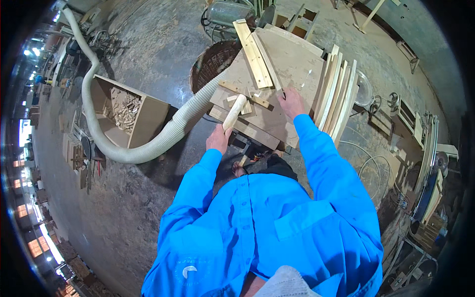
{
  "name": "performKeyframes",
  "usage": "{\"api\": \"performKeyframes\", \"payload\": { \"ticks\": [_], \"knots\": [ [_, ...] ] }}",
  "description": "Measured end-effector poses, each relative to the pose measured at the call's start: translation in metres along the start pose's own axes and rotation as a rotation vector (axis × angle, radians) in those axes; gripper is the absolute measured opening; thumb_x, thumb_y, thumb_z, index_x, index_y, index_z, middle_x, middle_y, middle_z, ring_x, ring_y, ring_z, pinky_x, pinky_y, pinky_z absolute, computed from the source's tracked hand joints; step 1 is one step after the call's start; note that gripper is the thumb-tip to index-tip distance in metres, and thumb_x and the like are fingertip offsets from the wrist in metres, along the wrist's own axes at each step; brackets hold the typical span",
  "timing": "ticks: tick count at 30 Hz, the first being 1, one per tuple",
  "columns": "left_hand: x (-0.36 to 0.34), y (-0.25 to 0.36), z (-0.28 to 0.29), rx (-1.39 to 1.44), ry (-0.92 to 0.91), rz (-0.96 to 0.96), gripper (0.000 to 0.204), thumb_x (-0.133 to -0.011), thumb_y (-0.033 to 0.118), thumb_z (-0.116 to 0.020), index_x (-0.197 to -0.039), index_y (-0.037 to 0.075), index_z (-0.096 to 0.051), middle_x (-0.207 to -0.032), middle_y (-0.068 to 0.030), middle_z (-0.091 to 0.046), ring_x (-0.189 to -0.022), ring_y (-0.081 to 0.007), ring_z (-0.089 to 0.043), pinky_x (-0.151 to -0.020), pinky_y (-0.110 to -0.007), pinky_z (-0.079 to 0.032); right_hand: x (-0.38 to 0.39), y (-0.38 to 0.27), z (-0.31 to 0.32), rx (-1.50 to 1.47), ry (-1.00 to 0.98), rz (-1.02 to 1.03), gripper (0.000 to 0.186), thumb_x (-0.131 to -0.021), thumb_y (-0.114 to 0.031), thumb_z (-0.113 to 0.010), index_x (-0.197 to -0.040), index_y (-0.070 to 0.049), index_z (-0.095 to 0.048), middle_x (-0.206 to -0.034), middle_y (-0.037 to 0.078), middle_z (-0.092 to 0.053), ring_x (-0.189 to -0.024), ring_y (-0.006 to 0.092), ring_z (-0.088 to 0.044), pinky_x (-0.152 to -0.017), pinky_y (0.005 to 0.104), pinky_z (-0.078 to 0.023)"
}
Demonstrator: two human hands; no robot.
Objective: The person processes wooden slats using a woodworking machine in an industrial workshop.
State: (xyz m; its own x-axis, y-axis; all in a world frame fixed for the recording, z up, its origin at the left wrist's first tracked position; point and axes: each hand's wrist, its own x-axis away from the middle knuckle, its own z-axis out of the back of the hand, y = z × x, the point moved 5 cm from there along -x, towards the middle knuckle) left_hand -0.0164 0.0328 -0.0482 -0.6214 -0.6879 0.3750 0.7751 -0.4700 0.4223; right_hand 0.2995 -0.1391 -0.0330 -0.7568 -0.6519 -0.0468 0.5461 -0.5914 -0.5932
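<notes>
My left hand (217,137) grips the lower end of a pale, rounded wooden piece (234,112), tilted up over the near left of the workbench (292,64). My right hand (292,103) is closed at the near end of a thin wooden strip (267,59), beside a wider pale board (250,52) lying lengthwise on the top. A narrow wooden bar (225,85) with small cross pieces (247,107) lies partly behind the piece in my left hand. Several long curved slats (336,91) are stacked along the bench's right side.
A ribbed hose (128,154) loops left past a box of wood offcuts (126,109) to the bench. A wicker basket (203,67) stands behind it. A metal tank (222,15) is beyond. Loose cables (376,163), timber and machinery (425,163) are at the right.
</notes>
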Motion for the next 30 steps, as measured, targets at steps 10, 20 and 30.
{"api": "performKeyframes", "payload": {
  "ticks": [10, 20, 30],
  "knots": [
    [-0.005, 0.014, 0.002, 0.018, 0.081, -0.062, 0.055, -0.106, 0.056, -0.054, -0.109, 0.001, -0.056, -0.107, -0.0309, -0.071, -0.102, -0.0514, -0.068, -0.086, -0.061, -0.052, -0.084, -0.028, -0.036, 0.048, 0.022, -0.053, 0.028, -0.097, -0.035, -0.071, -0.107, -0.010, -0.076, -0.112, 0.020, -0.070, -0.112, 0.0401, -0.066, -0.093, 0.0532, -0.054],
    [-0.017, 0.033, 0.008, -0.063, 0.072, -0.055, 0.061, -0.105, 0.060, -0.054, -0.107, 0.000, -0.059, -0.094, -0.0307, -0.073, -0.091, -0.0518, -0.070, -0.079, -0.062, -0.054, -0.093, -0.018, -0.046, 0.009, 0.045, -0.058, 0.028, -0.100, -0.039, -0.068, -0.108, -0.012, -0.074, -0.110, 0.018, -0.067, -0.109, 0.0403, -0.066, -0.092, 0.0532, -0.053],
    [-0.037, 0.041, -0.002, -0.077, 0.123, -0.096, 0.058, -0.105, 0.059, -0.055, -0.104, 0.001, -0.058, -0.092, -0.0285, -0.073, -0.086, -0.0499, -0.072, -0.077, -0.059, -0.057, -0.111, -0.008, -0.040, 0.012, 0.106, -0.023, 0.030, -0.100, -0.040, -0.068, -0.107, -0.011, -0.075, -0.109, 0.018, -0.066, -0.108, 0.0406, -0.066, -0.092, 0.0530, -0.053]
  ]
}}
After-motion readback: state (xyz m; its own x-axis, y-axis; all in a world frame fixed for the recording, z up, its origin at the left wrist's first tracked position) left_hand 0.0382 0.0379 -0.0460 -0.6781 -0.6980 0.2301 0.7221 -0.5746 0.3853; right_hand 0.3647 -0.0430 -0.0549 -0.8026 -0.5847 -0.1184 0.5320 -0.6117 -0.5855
